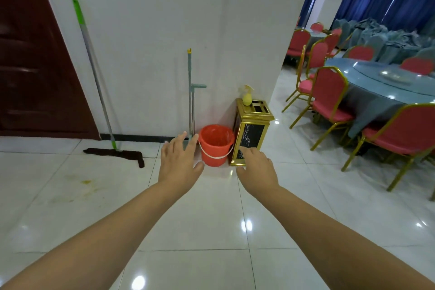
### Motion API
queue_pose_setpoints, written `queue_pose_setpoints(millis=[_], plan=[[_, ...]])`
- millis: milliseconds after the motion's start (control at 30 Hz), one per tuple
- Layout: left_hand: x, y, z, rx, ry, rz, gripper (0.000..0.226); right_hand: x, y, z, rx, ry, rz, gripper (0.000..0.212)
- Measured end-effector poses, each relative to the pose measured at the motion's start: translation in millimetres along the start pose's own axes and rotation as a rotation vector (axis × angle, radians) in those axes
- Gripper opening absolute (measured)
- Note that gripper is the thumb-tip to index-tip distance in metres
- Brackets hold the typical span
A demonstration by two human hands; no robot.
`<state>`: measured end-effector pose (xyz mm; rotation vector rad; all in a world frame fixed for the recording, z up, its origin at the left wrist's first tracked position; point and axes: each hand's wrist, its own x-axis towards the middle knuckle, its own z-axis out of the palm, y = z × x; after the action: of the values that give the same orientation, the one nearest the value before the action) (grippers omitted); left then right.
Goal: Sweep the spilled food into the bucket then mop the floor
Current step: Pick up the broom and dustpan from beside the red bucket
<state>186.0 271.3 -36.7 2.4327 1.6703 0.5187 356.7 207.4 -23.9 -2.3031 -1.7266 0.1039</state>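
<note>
Both hands are spread wide and empty at frame centre. The left hand [180, 160] is nearer the upright grey-handled tool [190, 92], whose long axis rises just above its fingertips. The red bucket [215, 145] stands between it and the right hand [256, 169]. The spill [86, 182] lies lower left.

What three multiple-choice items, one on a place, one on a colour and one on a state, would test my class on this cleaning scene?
1. Where does the yellow spray bottle stand?
A. on the gold bin
B. in the bucket
C. on the round table

2. What colour is the bucket?
A. blue
B. orange-red
C. white

3. What are the two hands doing?
A. gripping the mop
B. lifting the bucket
C. open and holding nothing

Key: 1 A, it sits on the lid of the gold bin. 2 B, its wall is orange-red. 3 C, the left hand and the right hand show spread, empty fingers.
</note>
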Motion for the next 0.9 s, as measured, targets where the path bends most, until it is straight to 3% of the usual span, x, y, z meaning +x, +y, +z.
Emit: queue_pose_setpoints(millis=[500,733,900], plan=[[212.2,-5.8,70.9,-0.148,-0.071,-0.016,0.047,217.6,45.2,35.9,0.097,-0.083,0.022,0.049],[288.7,-0.9,112.0,-0.179,-0.11,-0.106,0.038,314.5,82.7,77.3,0.126,-0.127,0.011,0.044],[370.8,8.5,141.6,-0.231,-0.105,-0.21,0.047,409.1,114.3,92.1,0.156,-0.175,-0.032,0.039]])
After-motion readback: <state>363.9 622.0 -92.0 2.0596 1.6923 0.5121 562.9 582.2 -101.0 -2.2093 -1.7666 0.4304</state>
